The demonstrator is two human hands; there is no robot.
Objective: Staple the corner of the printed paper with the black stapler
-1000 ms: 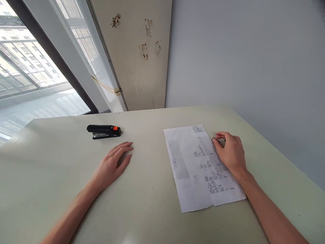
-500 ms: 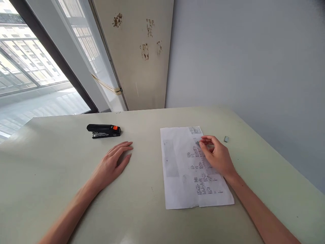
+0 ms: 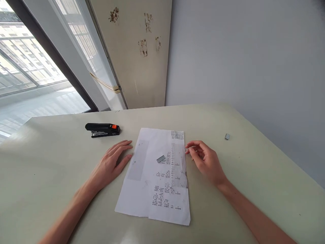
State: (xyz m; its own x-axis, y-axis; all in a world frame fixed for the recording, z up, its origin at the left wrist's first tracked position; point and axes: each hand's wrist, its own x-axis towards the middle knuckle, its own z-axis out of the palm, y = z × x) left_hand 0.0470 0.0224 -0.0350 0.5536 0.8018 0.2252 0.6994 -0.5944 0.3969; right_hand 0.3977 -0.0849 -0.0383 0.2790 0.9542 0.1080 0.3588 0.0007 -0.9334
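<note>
My left hand (image 3: 113, 161) rests palm down on the table, open, its fingertips close to the left edge of the printed sheet of paper (image 3: 152, 200). A short grey strip of staples (image 3: 160, 158) lies on the middle of the paper, touched by neither hand. Just beyond the paper's right edge is my right hand (image 3: 205, 161), open with loosely bent fingers and nothing visible in them. Past the left fingertips, toward the back, sits a black stapler (image 3: 103, 129) with an orange patch on its right end.
A second small strip of staples (image 3: 227, 136) lies on the right of the pale table (image 3: 68, 145). Behind the table stand a grey wall (image 3: 228, 61) and a stained beige panel (image 3: 137, 78). A window (image 3: 33, 61) is on the left.
The paper has shifted left and turned slightly, and now lies between my hands. My right hand has let go of the strip of staples, which lies on the sheet. My left hand has barely moved.
</note>
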